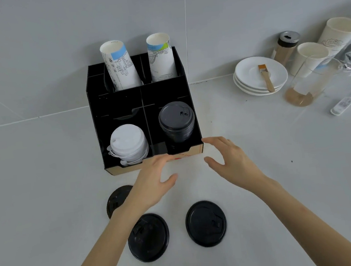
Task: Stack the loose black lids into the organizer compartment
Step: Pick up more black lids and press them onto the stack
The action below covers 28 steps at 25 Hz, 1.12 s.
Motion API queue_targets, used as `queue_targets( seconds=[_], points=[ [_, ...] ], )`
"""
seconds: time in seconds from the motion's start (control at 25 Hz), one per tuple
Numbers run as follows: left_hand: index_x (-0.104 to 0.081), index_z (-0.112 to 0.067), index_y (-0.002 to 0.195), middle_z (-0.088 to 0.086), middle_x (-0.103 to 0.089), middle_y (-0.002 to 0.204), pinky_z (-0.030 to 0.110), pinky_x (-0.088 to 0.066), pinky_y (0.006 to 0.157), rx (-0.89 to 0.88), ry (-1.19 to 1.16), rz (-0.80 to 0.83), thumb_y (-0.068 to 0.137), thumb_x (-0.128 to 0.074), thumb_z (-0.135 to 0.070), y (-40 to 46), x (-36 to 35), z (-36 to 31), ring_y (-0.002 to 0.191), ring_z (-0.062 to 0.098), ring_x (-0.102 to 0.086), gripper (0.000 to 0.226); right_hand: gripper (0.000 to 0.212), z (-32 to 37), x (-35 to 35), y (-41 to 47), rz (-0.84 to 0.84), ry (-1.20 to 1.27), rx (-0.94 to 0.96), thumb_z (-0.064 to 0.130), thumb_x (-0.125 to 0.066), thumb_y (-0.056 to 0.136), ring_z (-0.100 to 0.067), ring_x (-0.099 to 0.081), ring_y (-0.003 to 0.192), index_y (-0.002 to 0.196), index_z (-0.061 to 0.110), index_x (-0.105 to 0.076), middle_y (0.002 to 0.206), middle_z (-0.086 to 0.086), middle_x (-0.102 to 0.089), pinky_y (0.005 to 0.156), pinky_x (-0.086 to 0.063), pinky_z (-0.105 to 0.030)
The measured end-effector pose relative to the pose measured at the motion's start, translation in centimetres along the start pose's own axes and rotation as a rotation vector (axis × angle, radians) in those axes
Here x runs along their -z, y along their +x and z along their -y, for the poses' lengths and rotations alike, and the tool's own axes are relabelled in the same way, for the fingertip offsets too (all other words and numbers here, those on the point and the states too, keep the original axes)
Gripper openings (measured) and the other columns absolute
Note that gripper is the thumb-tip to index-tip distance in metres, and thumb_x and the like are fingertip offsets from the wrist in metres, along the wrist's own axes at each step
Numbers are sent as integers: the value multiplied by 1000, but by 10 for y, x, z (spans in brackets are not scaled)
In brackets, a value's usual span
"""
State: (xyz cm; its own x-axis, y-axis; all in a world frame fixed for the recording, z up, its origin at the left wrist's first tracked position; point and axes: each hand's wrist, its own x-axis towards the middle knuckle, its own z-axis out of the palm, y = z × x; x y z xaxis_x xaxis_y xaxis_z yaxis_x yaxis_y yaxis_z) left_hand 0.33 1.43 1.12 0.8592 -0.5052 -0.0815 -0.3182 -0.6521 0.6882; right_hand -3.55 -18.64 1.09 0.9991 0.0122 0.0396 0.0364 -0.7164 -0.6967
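I see three loose black lids (205,223) lying flat on the worktop (284,186) at the bottom middle, one partly hidden under my left arm. My left hand (151,183) and right hand (231,159) float apart, fingers spread, holding nothing, just in front of the organizer (95,119). Its right front compartment holds a black lid stack (176,122); white lids (128,143) sit left. I can't read any writing.

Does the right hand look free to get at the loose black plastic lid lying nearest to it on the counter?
Probably yes. The right hand hangs open and empty just beyond the loose black plastic lid, which lies flat on the grey counter with nothing on it or across it.
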Motion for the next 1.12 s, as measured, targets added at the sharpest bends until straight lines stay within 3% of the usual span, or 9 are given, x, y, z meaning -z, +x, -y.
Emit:
queue_targets(
  seconds=[0.16, 0.28, 0.44, 0.68, 1.12],
  points=[
    [-40, -20, 126, 1, -44, 135, 18, -27, 97, 14, 5, 107, 85, -56, -22, -23, -23, 2, 121, 11, -39, 44, 43, -9, -16, -36, 59, 17, -63, 20, -51, 88, -15, -40, 123, 129, 18, -38, 134, 0, -46, 94, -25, -15],
    [-36, -23, 129, -1, -39, 139, 29, -27, 107, 26, 54, 198, 84, -56, -27, -37, -44, 2, 127, 15, -34, 48, 43, -14, -28, -60, 100, 39, -86, 22, -51, 88, -13, -39, 124, 129, 20, -38, 135, 2, -46, 95, -25, -14],
    [-33, -25, 130, -4, -36, 140, 34, -27, 109, 26, 87, 260, 82, -57, -31, -52, -59, 3, 128, 17, -32, 54, 47, -16, -39, -87, 125, 88, -128, 29, -54, 87, -6, -37, 122, 129, 24, -36, 134, 8, -44, 96, -26, -15],
    [-24, -27, 135, -7, -30, 143, 30, -22, 110, -1, 122, 317, 77, -55, -43, -72, -70, 7, 131, 15, -26, 67, 63, -12, -49, -114, 232, 115, -108, 33, -61, 81, -1, -28, 123, 133, 25, -28, 130, 20, -28, 102, -22, -14],
    [-15, -26, 138, -6, -17, 149, 29, -15, 112, -33, 204, 338, 84, -53, -35, -74, -71, 7, 135, 14, -16, 66, 62, -10, -55, -114, 191, 108, -100, 22, -62, 81, -1, -27, 123, 133, 20, -29, 129, 19, -27, 102, -22, -12]
  ],
)
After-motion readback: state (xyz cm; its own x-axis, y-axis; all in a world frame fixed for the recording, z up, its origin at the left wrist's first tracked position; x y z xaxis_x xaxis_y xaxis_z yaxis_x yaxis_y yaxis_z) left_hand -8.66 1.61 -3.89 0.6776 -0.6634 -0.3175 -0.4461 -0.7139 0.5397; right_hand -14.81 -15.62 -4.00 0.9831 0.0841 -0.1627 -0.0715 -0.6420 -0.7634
